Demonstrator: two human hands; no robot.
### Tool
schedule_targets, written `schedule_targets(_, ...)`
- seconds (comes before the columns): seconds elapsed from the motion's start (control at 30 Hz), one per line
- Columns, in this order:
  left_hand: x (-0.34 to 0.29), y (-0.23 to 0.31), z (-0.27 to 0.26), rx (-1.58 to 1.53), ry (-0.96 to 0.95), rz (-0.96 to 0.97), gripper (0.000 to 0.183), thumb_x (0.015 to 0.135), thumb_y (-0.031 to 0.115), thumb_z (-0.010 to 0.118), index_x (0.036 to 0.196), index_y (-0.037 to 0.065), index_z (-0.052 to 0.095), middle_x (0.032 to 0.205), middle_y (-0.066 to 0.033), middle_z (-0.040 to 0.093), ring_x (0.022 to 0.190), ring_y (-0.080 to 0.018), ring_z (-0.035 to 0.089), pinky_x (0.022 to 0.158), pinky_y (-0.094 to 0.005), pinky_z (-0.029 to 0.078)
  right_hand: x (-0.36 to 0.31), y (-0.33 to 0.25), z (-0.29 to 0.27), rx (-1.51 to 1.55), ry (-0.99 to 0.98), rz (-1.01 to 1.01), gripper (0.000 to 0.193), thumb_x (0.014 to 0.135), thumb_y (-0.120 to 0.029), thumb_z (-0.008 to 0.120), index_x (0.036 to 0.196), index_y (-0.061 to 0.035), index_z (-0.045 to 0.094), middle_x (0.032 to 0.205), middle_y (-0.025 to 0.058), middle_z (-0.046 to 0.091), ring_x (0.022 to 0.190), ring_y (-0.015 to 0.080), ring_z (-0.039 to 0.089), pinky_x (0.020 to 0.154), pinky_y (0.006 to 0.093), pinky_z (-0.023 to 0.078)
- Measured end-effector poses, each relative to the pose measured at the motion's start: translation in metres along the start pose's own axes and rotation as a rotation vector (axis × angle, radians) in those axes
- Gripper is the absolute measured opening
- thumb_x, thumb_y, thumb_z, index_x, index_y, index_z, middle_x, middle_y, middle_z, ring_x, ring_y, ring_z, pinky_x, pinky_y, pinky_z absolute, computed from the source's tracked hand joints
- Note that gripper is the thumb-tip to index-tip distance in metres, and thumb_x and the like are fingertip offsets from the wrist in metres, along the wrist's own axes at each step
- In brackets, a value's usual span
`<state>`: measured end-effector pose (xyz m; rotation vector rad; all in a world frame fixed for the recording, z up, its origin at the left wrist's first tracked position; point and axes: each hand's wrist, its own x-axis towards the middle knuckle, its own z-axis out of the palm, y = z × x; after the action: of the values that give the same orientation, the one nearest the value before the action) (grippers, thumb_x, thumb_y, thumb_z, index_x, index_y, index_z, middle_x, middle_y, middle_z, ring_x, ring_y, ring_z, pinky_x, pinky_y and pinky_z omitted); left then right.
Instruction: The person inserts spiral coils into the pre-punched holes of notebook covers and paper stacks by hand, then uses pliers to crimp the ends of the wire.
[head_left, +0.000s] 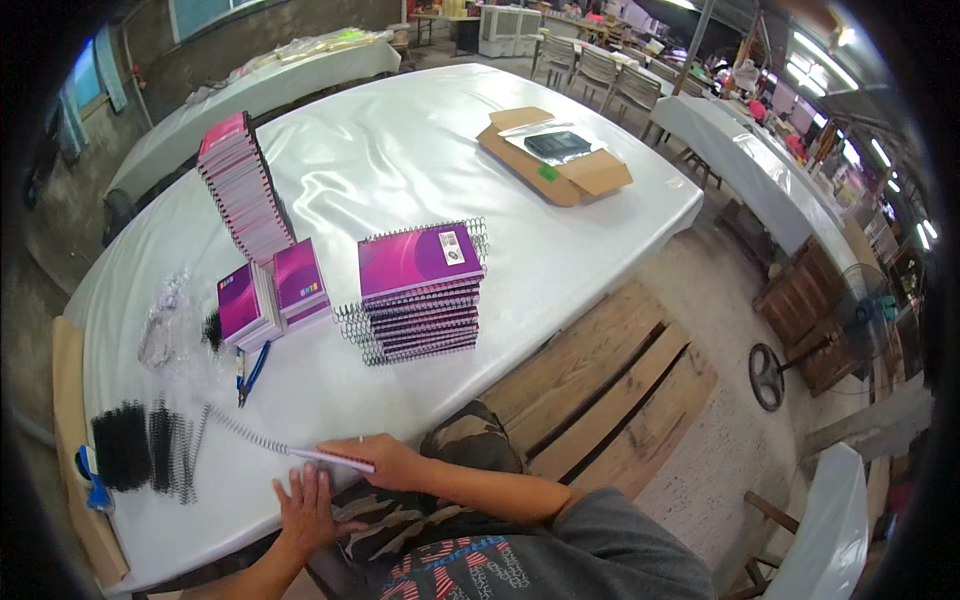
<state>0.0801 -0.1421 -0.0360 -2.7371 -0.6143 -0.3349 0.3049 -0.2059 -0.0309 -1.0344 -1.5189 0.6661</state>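
Note:
My right hand [388, 462] grips a thin notebook [332, 458], seen nearly edge-on at the table's near edge. A dark wire-like spiral coil [250, 433] stretches left from the notebook's end; how far it is threaded in is too small to tell. Below the notebook, my left hand [307, 508] has its fingers stretched out and thumb apart, close to the notebook's left end. Loose black spiral coils [176, 455] lie left of it, beside a dense black bundle of coils [121, 446]. Blue-handled pliers [254, 374] rest beyond the stretched coil.
Purple notebooks with coils form a stack [418, 262] mid-table. Farther left stand short piles of notebooks [298, 277] and a tall stack [245, 190]. Crumpled clear plastic [165, 330], a blue tape dispenser [95, 482] and an opened cardboard box [555, 190] also lie on the white-covered table [400, 120]. A wooden bench [600, 390] stands right.

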Motion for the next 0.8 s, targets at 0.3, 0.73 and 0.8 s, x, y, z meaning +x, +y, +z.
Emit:
schedule_targets(0.3, -0.013, -0.002, 0.012, -0.104, 0.087, -0.036, 0.129, 0.063, 0.078, 0.053, 0.139, -0.008, -0.006, 0.144, -0.0319, -0.009, 0.134, -0.0451, -0.012, 0.102, -0.0605, -0.008, -0.004, 0.002, 0.022, -0.008, -0.024, -0.078, 0.058, 0.07, 0.0, 0.059, 0.127, -0.0131, 0.05, 0.111, 0.0178, 0.059, 0.088, 0.0342, 0.061, 0.075, 0.0389, 0.048)
schedule_targets(0.73, 0.01, -0.036, 0.003, 0.19, 0.692, -0.274, 0.105, 0.075, 0.074, 0.04, 0.139, -0.005, 0.014, 0.143, -0.0301, 0.013, 0.13, -0.0512, 0.012, 0.101, -0.0658, 0.006, -0.025, -0.001, 0.039, -0.038, -0.005, -0.198, 0.059, 0.067, -0.001, 0.064, 0.124, -0.0084, 0.051, 0.11, 0.0154, 0.061, 0.09, 0.0319, 0.061, 0.078, 0.0371, 0.049)
schedule_targets(0.8, -0.008, -0.001, 0.004, 0.002, 0.465, -0.204, 0.092, 0.081, 0.065, 0.04, 0.137, -0.006, 0.021, 0.141, -0.0302, 0.018, 0.13, -0.049, 0.016, 0.102, -0.0618, 0.009, -0.019, -0.004, 0.045, -0.045, -0.071, -0.127, 0.056, 0.068, 0.0, 0.06, 0.122, -0.0108, 0.053, 0.105, 0.0147, 0.062, 0.082, 0.034, 0.061, 0.072, 0.0394, 0.049)
